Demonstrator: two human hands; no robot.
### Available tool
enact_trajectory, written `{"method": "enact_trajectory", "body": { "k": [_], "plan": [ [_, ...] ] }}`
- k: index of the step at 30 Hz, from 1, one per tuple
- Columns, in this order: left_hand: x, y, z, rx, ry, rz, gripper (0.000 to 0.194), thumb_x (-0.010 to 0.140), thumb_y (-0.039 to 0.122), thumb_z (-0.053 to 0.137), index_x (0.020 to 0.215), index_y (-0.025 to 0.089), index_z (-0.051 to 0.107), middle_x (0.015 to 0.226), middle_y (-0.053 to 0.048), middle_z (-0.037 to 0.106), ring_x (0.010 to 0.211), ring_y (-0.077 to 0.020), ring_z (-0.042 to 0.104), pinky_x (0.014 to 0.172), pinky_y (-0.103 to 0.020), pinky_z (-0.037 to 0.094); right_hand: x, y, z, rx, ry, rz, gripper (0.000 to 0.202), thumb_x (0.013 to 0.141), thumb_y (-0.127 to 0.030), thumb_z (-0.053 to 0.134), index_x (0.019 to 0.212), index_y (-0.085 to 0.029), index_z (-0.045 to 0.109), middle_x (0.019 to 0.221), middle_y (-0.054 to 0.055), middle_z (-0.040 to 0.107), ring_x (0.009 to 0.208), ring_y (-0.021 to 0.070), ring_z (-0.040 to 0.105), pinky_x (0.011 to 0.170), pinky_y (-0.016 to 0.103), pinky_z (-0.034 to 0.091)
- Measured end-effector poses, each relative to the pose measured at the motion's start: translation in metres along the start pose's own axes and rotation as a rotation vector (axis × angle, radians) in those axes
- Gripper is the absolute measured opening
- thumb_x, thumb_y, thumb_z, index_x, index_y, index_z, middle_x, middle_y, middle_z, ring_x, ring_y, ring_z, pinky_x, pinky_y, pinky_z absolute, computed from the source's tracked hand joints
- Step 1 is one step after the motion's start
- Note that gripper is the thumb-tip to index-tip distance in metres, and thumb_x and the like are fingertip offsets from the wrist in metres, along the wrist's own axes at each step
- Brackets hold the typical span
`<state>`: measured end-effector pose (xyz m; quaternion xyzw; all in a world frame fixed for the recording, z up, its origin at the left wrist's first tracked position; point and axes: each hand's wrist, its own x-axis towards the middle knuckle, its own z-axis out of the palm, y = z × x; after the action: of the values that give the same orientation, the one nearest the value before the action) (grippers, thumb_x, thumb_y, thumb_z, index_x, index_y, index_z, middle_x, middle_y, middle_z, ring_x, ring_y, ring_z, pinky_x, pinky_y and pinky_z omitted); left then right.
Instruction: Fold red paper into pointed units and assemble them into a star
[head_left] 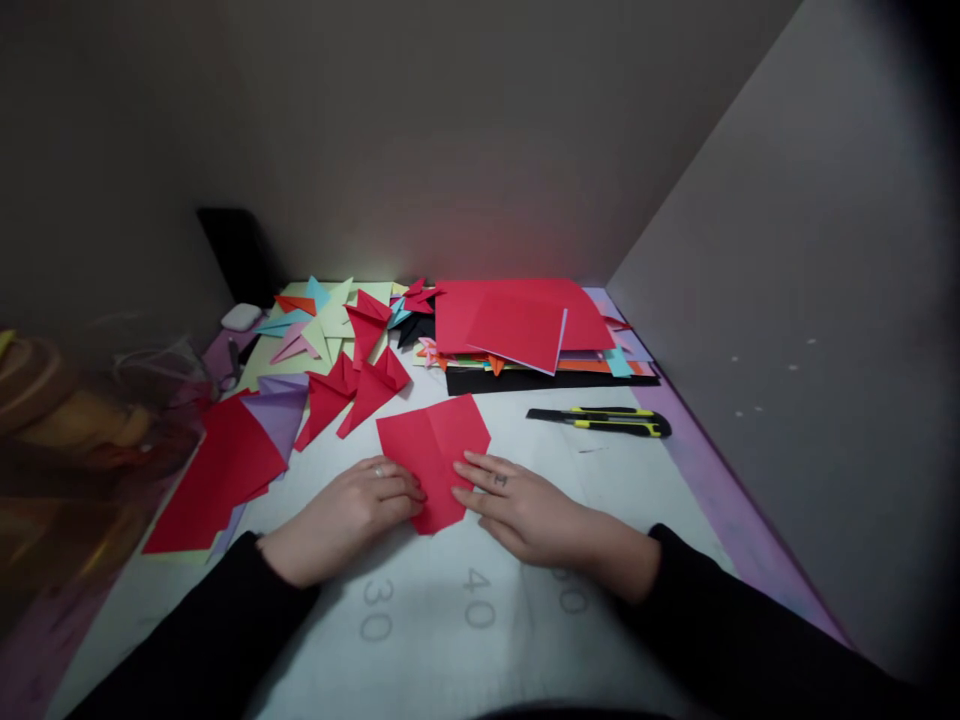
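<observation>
At the near edge, the bench (420,670) shows a pale surface with printed numerals. Beyond these, both hands contact a creased red sheet (439,450) lying on the bench. Left hand (381,497): fingers curled over the sheet's near left edge; the thumb is hidden, so whether this grip pinches the paper cannot be told. Right hand (517,505): fingers extended, grip released, fingertips resting on the near right edge.

The sheet lies between the hands, rightward of the left and leftward of the right. Its long axis appears to run near to far; the far portion extends past the fingertips, uncovered. Neither hand is nearer, since both touch it.

Farther out, a utility knife (600,422) lies to the right, apart from the sheet. Folded red pieces (379,388) lie to the left; a paper stack (517,310) occupies the far side.
</observation>
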<state>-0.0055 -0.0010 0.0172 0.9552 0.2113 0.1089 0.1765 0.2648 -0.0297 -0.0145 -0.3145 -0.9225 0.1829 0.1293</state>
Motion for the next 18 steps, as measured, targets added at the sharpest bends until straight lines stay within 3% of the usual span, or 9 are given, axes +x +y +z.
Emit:
{"method": "enact_trajectory", "body": {
  "k": [5, 8, 13, 18],
  "plan": [
    [0.014, 0.001, -0.006, -0.136, -0.023, -0.182, 0.025, 0.094, 0.018, 0.04, 0.092, 0.016, 0.064, 0.088, -0.007, 0.067, 0.082, -0.0165, 0.061, 0.073, -0.028, 0.046, -0.003, 0.0, -0.013, 0.032, -0.165, -0.034, 0.039, 0.09, -0.023, 0.051, 0.128, -0.023, 0.057, 0.151, 0.012, 0.032, 0.143, 0.0287, 0.019, 0.11, 0.054, 0.029],
    [0.028, -0.003, -0.006, -0.155, -0.052, -0.25, 0.023, 0.092, 0.02, 0.042, 0.084, 0.016, 0.064, 0.081, -0.004, 0.065, 0.074, -0.0154, 0.059, 0.067, -0.025, 0.044, -0.005, 0.004, -0.015, 0.057, -0.159, -0.08, 0.035, 0.09, -0.024, 0.052, 0.124, -0.026, 0.06, 0.149, 0.007, 0.037, 0.143, 0.0282, 0.017, 0.11, 0.054, 0.028],
    [0.042, -0.011, -0.001, -0.157, -0.062, -0.329, 0.021, 0.087, 0.018, 0.045, 0.085, 0.017, 0.066, 0.084, -0.004, 0.067, 0.076, -0.0163, 0.06, 0.067, -0.025, 0.042, -0.006, 0.012, -0.006, 0.099, -0.051, -0.105, 0.034, 0.091, -0.027, 0.053, 0.123, -0.019, 0.06, 0.132, 0.01, 0.058, 0.136, 0.0238, 0.035, 0.109, 0.049, 0.033],
    [0.041, -0.012, 0.001, -0.208, -0.046, -0.404, 0.019, 0.084, 0.021, 0.048, 0.088, 0.017, 0.065, 0.089, -0.004, 0.068, 0.08, -0.0172, 0.061, 0.07, -0.025, 0.042, -0.005, 0.01, -0.006, 0.026, 0.005, -0.164, 0.03, 0.091, -0.025, 0.051, 0.118, -0.021, 0.063, 0.129, 0.011, 0.058, 0.123, 0.0223, 0.048, 0.104, 0.044, 0.039]
  ]
}}
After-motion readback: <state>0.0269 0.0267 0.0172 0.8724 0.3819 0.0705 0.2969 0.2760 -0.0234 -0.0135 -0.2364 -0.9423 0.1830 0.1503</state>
